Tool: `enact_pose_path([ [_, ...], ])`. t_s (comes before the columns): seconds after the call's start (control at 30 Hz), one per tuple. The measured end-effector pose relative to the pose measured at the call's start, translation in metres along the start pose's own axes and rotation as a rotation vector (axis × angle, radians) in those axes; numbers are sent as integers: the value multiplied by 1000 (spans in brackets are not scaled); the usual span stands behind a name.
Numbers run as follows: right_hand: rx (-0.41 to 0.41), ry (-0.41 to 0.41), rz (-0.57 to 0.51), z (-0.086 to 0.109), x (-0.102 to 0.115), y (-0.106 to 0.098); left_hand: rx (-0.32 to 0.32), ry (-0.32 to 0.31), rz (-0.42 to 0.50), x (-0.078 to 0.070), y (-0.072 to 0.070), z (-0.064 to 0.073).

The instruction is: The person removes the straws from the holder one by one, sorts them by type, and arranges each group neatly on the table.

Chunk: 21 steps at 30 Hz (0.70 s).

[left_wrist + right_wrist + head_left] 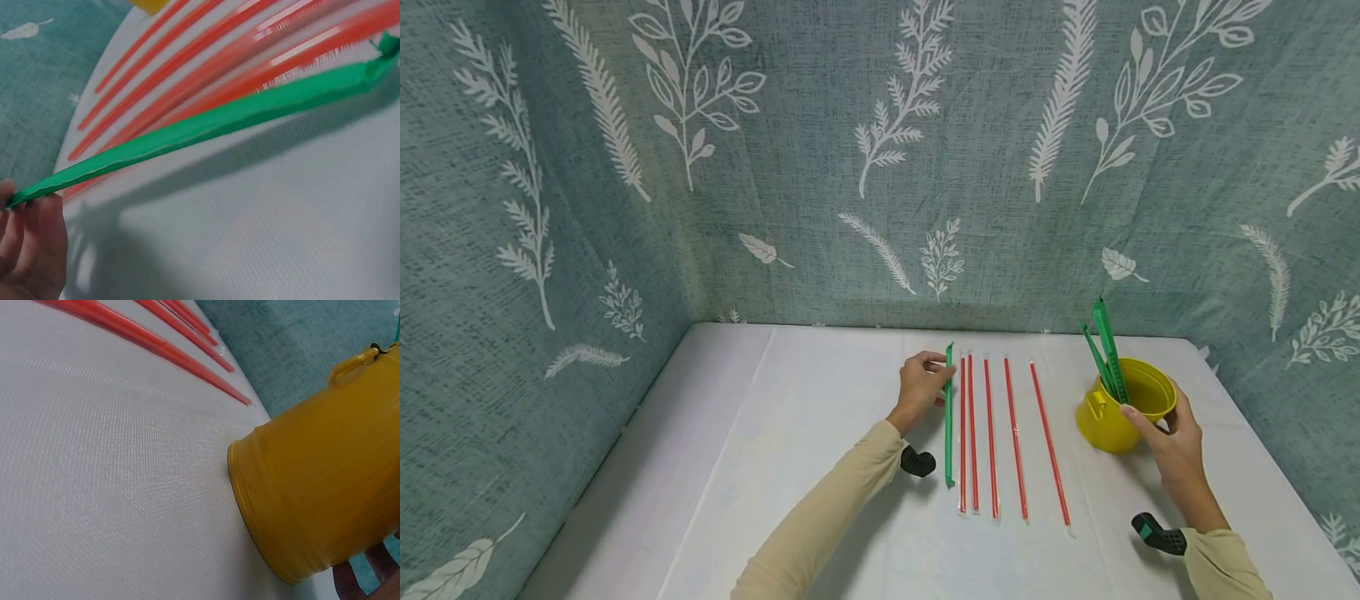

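Observation:
My left hand (922, 383) pinches a green wrapped straw (949, 433) near its far end, thumb on one side and fingers on the other. In the left wrist view this straw (206, 128) slants over the cloth and casts a shadow, its twisted end at upper right. Several red straws (989, 442) in clear wrappers lie side by side just to its right. My right hand (1176, 450) grips a small yellow bucket (1108, 427) by its right side, thumb at the rim. More green wrapped straws (1110, 350) stand in the bucket, leaning left; their lower ends are hidden.
A white cloth (805, 392) covers the table. Behind and beside it hang blue-green curtains (805, 250) with white leaf prints. Black wrist devices sit below the left hand (917, 461) and below the right hand (1157, 533).

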State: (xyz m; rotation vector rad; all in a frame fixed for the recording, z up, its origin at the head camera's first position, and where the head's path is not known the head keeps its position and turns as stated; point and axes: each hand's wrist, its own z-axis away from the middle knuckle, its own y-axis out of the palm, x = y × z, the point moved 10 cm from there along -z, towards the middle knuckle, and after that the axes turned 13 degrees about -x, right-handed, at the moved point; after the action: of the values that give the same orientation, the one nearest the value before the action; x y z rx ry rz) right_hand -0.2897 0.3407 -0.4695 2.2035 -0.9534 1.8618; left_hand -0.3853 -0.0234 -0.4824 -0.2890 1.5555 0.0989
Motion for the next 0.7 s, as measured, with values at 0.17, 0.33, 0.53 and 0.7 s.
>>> enact_pose_path([
  [0.17, -9, 4, 1, 1, 2, 1, -32, -10, -59, 7, -2, -1],
  [0.33, -11, 6, -2, 1, 3, 1, -60, 26, -133, 10, -4, -4],
  [0.53, -15, 10, -1, 1, 2, 0, -82, 107, -241, 10, -4, -6],
  [0.7, -20, 10, 0, 1, 2, 0, -88, 144, -230, 7, -3, -5],
])
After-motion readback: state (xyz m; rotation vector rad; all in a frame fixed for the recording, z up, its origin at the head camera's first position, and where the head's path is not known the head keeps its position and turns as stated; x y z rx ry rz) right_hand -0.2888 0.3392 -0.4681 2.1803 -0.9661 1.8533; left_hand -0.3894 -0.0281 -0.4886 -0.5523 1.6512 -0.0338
